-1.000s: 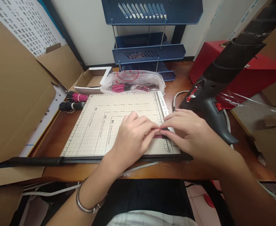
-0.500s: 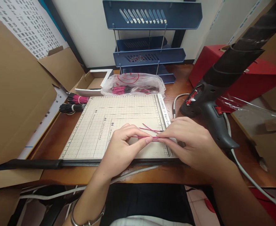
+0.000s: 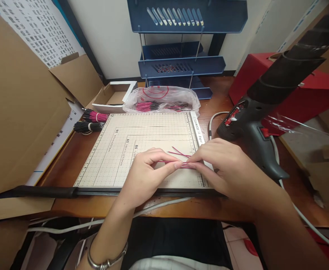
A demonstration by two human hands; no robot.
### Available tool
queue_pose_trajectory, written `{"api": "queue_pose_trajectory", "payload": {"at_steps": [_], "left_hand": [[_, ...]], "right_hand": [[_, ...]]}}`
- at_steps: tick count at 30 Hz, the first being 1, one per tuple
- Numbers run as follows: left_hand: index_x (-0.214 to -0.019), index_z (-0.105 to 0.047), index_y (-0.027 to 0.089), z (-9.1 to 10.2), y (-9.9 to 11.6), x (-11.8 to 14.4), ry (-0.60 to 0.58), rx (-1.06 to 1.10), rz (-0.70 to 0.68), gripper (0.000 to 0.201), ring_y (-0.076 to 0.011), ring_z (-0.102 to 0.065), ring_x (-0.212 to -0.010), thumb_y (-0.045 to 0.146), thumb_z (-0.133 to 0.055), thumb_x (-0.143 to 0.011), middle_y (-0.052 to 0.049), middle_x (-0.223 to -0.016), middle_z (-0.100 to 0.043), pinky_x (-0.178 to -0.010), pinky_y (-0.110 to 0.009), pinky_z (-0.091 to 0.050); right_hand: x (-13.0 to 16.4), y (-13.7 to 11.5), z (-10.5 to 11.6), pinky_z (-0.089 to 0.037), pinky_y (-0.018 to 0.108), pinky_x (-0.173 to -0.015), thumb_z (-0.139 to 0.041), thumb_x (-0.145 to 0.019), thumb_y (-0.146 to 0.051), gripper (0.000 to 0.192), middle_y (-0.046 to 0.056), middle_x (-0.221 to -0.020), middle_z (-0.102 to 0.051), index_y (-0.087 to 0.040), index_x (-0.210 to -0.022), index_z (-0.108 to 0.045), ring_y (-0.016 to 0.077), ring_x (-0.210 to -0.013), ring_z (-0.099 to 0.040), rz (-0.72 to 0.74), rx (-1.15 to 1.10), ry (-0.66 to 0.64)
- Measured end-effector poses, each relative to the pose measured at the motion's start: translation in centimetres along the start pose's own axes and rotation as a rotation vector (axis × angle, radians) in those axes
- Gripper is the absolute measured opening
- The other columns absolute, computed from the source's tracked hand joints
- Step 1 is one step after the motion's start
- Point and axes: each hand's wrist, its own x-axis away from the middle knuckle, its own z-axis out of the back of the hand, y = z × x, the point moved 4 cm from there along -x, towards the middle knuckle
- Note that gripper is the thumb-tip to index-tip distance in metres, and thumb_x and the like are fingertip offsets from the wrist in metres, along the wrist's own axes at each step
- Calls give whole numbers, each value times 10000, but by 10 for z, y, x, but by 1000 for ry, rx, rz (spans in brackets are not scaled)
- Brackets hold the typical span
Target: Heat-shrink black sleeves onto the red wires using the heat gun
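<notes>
left hand (image 3: 147, 168) and right hand (image 3: 223, 165) meet fingertip to fingertip, both pinching a small bunch of thin pink wires (image 3: 178, 164) from opposite ends. bunch lies flat on the beige gridded paper cutter board (image 3: 142, 131), directly under the fingertips, close to the board's right ruler edge. two loose pink strands (image 3: 178, 152) just beyond the fingertips, not gathered in. banded pink and black wire bundles (image 3: 90, 122) and a clear plastic bag of wires (image 3: 160, 99) well beyond the fingers.
</notes>
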Motion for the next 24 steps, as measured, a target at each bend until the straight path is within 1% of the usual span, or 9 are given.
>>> {"api": "queue_pose_trajectory", "payload": {"at_steps": [4, 8, 13, 16, 20, 24], "left_hand": [[-817, -842, 255, 0, -1, 1, 26, 41, 71, 17, -173, -720, -806, 247, -827, -819, -15, -815, -790, -780, -278, -557], [-805, -844, 241, -1, -3, 1, 27, 115, 168, 36, -194, -747, -797, 270, -828, -818, -20, -801, -805, -747, -272, -582], [-779, -830, 212, -2, 2, 2, -10, 111, 152, 115, -191, -747, -774, 243, -765, -868, -20, -775, -801, -754, -272, -584], [-747, -813, 206, -1, 5, 2, -14, 96, 126, 159, -180, -734, -749, 243, -741, -884, -13, -745, -788, -737, -266, -568], [-715, -796, 198, 0, 5, 2, -2, 84, 114, 217, -178, -723, -737, 290, -728, -899, -21, -739, -783, -726, -266, -549], [-690, -788, 203, 1, 4, 2, 22, 93, 104, 259, -173, -719, -725, 313, -715, -913, -17, -711, -776, -745, -269, -547]], "right_hand": [[-2, -1, 1, -357, 276, -753, -566, -987, -189, 143, -42, -782, -649, -198, -880, -660, 112, -757, -544, 19, -28, -49], [-3, 0, 2, -346, 281, -740, -541, -997, -196, 181, -24, -771, -638, -182, -858, -655, 124, -744, -524, 23, 17, -80], [-2, 3, 3, -349, 279, -752, -511, -985, -154, 195, -20, -796, -650, -184, -874, -669, 123, -746, -525, 20, -7, -124], [-2, 4, 4, -354, 278, -751, -494, -991, -156, 208, -18, -812, -658, -186, -891, -673, 120, -755, -539, -4, -30, -118], [-2, 7, 4, -351, 285, -734, -488, -1012, -222, 234, -5, -786, -643, -183, -860, -662, 129, -740, -527, -33, -32, -113], [-3, 7, 6, -359, 266, -730, -517, -998, -207, 190, -22, -778, -638, -190, -855, -641, 115, -745, -533, -18, -63, -88]]}}
